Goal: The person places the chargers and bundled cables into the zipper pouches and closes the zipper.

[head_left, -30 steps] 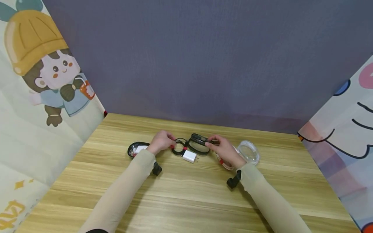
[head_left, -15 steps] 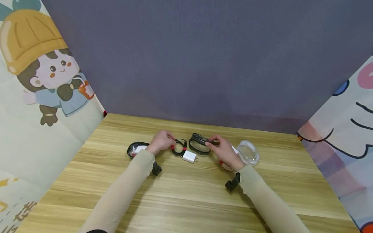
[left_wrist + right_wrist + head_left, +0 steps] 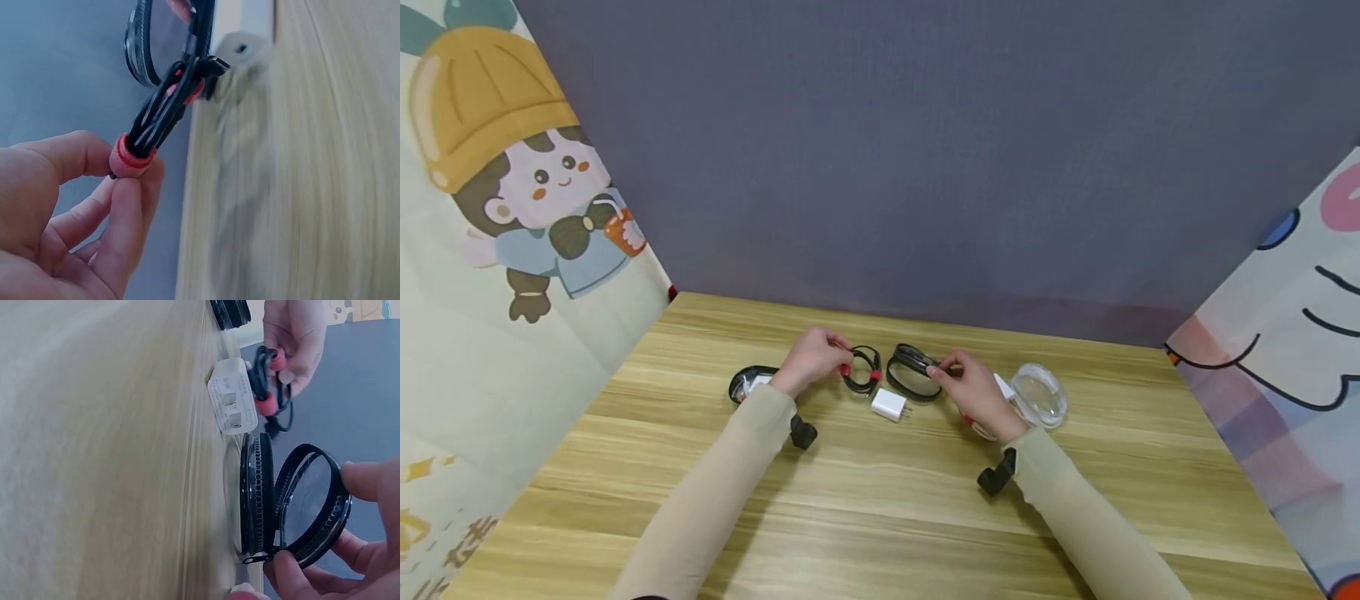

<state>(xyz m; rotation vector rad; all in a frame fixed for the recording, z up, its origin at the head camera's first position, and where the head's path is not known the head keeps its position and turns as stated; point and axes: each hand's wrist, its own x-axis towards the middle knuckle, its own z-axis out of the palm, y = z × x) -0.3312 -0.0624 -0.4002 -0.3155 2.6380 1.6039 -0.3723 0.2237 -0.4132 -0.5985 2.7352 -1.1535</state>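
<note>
My left hand pinches a coiled black cable by one of its red ties, thumb on one side and fingers on the other. The coil hangs raised above the table, its shadow below it in the left wrist view. My right hand holds the raised lid of a round clear zip case with black trim, thumb and fingers at the lid's rim. The case stands open, its base on the table and the zip pull at the hinge side. Between the hands lies a white charger plug, its prongs pointing right.
Another black-trimmed case with a white charger inside sits left, partly behind my left hand. A clear round case lies to the right. Under my right wrist, a pale cable with a red tie and a white block partly show.
My left hand has moved slightly away from me, lifting the black cable off the table and apart from the charger. The right hand still holds the case lid, barely moved.
</note>
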